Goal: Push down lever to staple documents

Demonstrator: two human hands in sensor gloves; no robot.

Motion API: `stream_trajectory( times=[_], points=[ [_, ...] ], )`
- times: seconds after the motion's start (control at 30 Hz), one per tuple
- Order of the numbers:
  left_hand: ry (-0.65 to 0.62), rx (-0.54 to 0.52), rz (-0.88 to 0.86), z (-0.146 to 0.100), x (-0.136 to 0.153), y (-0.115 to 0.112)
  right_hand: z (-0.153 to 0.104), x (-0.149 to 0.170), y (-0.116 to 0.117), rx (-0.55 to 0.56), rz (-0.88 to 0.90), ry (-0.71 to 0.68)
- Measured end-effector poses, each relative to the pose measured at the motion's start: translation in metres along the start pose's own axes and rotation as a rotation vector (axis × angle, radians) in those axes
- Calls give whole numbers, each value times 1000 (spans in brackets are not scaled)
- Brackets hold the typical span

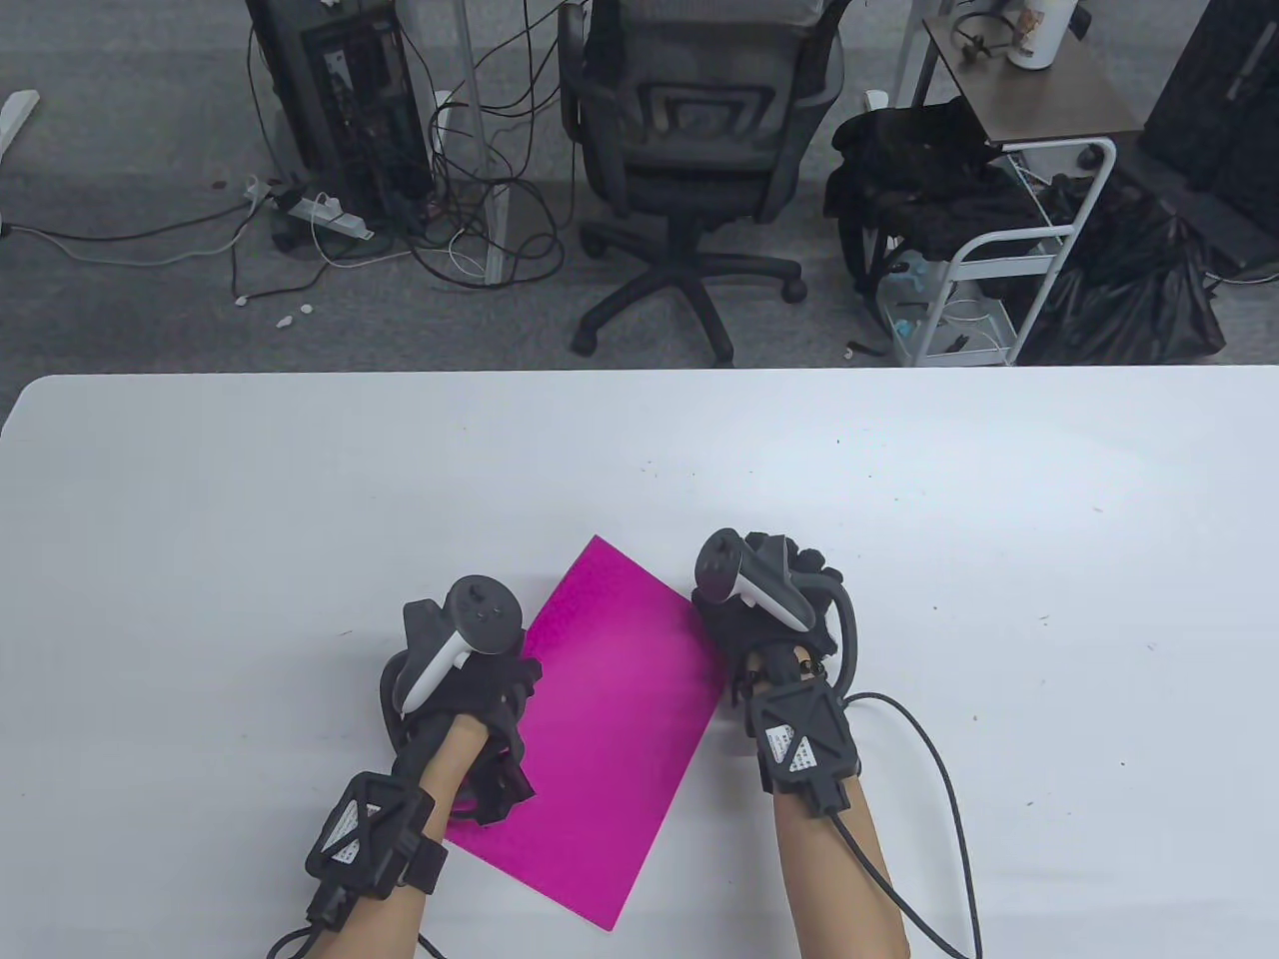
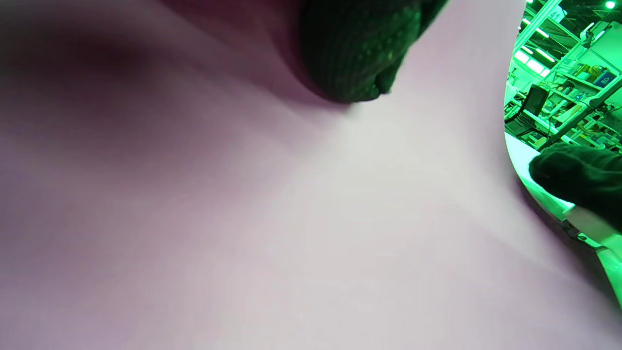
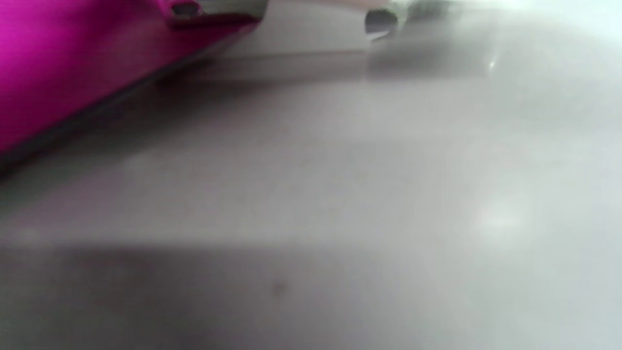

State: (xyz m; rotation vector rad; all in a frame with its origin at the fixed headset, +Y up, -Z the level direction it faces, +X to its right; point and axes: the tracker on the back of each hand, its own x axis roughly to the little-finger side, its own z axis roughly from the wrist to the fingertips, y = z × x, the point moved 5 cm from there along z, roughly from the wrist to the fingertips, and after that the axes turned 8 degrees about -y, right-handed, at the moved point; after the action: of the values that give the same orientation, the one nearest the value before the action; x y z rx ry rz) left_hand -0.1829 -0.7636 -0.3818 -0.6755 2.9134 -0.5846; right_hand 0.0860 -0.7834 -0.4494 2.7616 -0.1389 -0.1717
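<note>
A magenta sheet of paper (image 1: 610, 719) lies at an angle on the white table (image 1: 999, 479). My left hand (image 1: 500, 729) rests on the sheet's left edge; in the left wrist view a gloved fingertip (image 2: 354, 58) touches the paper (image 2: 291, 218). My right hand (image 1: 759, 609) sits over the sheet's right corner and hides the stapler in the table view. The right wrist view shows a white stapler (image 3: 301, 34) with the magenta paper (image 3: 73, 63) in its mouth. In the left wrist view my right hand (image 2: 578, 175) rests on top of the stapler (image 2: 590, 226).
Cables run from both wrists off the table's front edge. Beyond the far edge stand an office chair (image 1: 699, 150), a computer tower (image 1: 340, 100) with loose cables, and a white cart (image 1: 1009, 250).
</note>
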Motion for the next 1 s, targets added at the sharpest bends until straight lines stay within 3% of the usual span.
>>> stream_trajectory(
  times=[1.0],
  points=[
    [0, -2, -1, 1, 1, -1, 5, -6, 6, -52, -12, -11]
  ],
)
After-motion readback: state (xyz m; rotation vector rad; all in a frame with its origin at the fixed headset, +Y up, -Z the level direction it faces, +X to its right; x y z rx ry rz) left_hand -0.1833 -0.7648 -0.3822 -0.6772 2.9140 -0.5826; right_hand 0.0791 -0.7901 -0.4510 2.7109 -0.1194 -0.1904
